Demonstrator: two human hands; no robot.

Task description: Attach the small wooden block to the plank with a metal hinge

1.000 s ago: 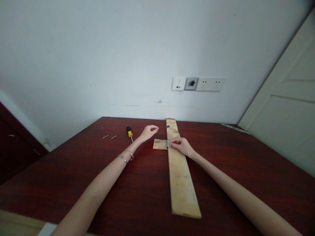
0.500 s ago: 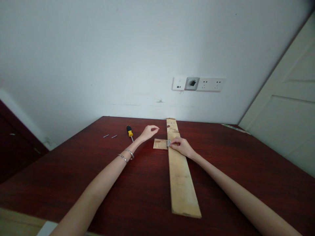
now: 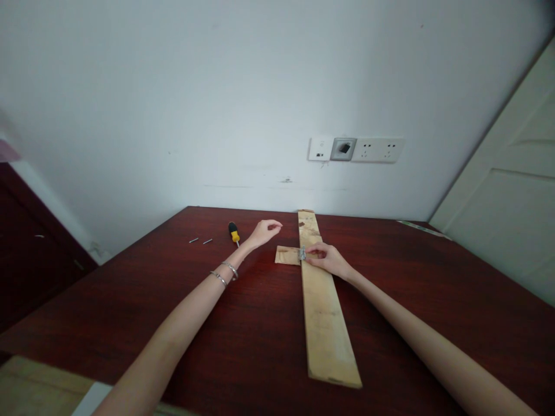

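A small metal hinge (image 3: 302, 253) lies where a short wooden piece (image 3: 287, 255) meets the left edge of a long wooden board (image 3: 327, 323). The thumb and fingers of my right hand (image 3: 329, 260) close on the hinge's right side, over the board. My left hand (image 3: 263, 233) hovers left of the board with fingertips pinched together; whatever they hold, if anything, is too small to make out. Near its wrist, a yellow-and-black screwdriver (image 3: 234, 232) lies with its tip partly hidden by my forearm.
Two thin metal screws or pins (image 3: 200, 240) lie left of the screwdriver. The dark red table (image 3: 243, 323) meets a white wall with power sockets (image 3: 377, 149). A thin strip (image 3: 422, 229) lies at the far right edge.
The hinge now sits flatter across the joint of the two wooden pieces, and my right fingers have spread slightly at it. My left hand stays pinched. The view has shifted a little.
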